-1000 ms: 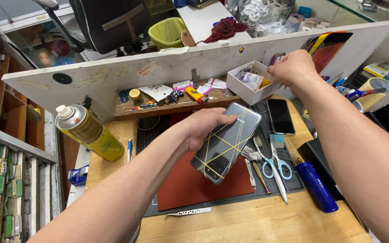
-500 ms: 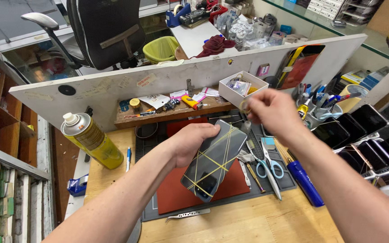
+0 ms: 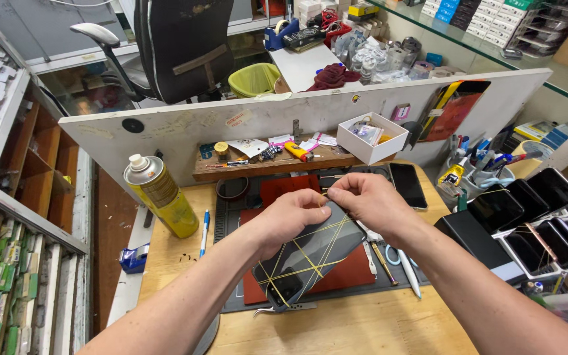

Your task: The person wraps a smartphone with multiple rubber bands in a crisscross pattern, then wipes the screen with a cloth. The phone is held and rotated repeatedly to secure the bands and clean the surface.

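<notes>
Both my hands meet at the phone's [image 3: 307,253] top edge
Left hand [image 3: 290,217] grips it; right hand [image 3: 363,200] fingers pinch a yellow rubber band [image 3: 310,253] there

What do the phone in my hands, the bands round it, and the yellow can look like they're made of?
Phone: glossy dark back, probably glass, since it throws a soft sheen.
Bands: thin yellow loops pulled taut across it, so likely rubber.
Yellow can: smooth painted cylinder with a silvery shoulder, most likely metal; its white nozzle looks plastic.
The left hand and right hand meet at the phone's top edge.
</notes>
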